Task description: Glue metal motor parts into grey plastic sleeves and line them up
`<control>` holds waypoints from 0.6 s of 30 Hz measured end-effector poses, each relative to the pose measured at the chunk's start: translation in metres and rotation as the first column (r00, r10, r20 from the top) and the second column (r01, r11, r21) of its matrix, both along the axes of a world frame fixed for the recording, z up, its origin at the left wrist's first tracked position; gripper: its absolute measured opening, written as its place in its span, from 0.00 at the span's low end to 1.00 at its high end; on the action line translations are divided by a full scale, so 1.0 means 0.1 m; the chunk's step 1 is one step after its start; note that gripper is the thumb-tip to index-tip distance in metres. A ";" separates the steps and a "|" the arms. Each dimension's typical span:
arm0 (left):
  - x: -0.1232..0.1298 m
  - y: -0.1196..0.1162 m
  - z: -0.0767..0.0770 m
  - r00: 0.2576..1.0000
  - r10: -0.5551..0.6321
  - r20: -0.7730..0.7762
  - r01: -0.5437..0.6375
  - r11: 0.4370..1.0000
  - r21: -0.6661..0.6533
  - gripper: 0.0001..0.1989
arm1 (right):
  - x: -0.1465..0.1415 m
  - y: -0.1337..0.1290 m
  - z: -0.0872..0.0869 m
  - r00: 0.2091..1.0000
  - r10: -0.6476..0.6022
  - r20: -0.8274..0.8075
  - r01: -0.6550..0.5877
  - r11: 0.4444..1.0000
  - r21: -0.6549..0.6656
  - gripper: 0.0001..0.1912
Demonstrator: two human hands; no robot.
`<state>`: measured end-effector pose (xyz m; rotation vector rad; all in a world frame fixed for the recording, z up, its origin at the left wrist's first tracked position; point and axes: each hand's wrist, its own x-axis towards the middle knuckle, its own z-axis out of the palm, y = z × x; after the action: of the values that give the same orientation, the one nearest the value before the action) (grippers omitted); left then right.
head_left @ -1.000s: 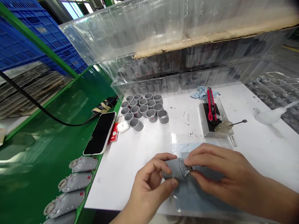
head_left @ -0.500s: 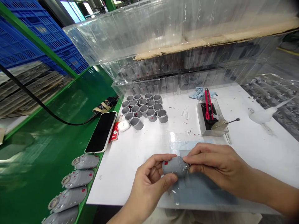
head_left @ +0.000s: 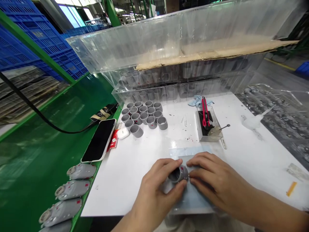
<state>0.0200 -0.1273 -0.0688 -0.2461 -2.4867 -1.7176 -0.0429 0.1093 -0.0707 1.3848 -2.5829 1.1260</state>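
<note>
A short grey cylinder [head_left: 182, 173] with a small red mark is held low over a blue-grey mat [head_left: 199, 196]. Its hollow end is turned toward the left and the camera. My left hand [head_left: 160, 187] grips it between thumb and fingers. At its right end, my right hand [head_left: 214, 182] has bent fingers close against the part; whether they pinch anything small there cannot be made out. Several grey rings [head_left: 144, 116] stand grouped on the white table [head_left: 116, 190], beyond my hands.
A clear box [head_left: 210, 138] bears a red cutter [head_left: 205, 111]. Left are a phone [head_left: 98, 140], a white case [head_left: 123, 133] and several grey capped parts [head_left: 83, 170] on a green ledge. Clear trays [head_left: 154, 48] stack behind; a white bottle [head_left: 252, 121] lies right.
The grey cylinder has turned so its hollow end shows more. My right hand's fingers have shifted and spread along its right end. The camera view has tilted up and moved slightly right.
</note>
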 end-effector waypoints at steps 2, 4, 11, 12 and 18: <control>-0.02 0.03 -0.01 0.996 -0.058 -0.074 0.053 0.996 -0.067 0.26 | -0.01 0.08 0.07 1.000 -0.002 -0.018 0.001 1.000 -0.028 0.08; -0.03 0.05 -0.06 0.996 -0.042 -0.081 0.034 0.995 -0.096 0.28 | -0.05 0.25 0.14 0.998 -0.038 -0.045 0.032 0.993 -0.116 0.11; -0.10 0.02 -0.31 0.997 -0.065 -0.039 0.065 0.998 -0.014 0.23 | -0.59 1.18 0.05 0.687 -0.712 0.148 0.676 0.550 -0.491 0.11; -0.10 0.02 -0.31 0.997 -0.075 -0.026 0.074 0.997 -0.007 0.23 | -0.70 1.27 0.02 0.647 -0.738 0.192 0.707 0.485 -0.515 0.17; -0.11 0.02 -0.25 0.994 -0.106 0.039 0.106 0.994 0.010 0.20 | -1.12 1.45 0.02 0.658 -0.668 0.347 0.753 0.601 -0.269 0.28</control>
<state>0.0088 -0.1257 -0.0943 -0.3527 -2.5377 -1.7879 -0.1548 0.2548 -0.0692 0.0714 -2.4087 1.5231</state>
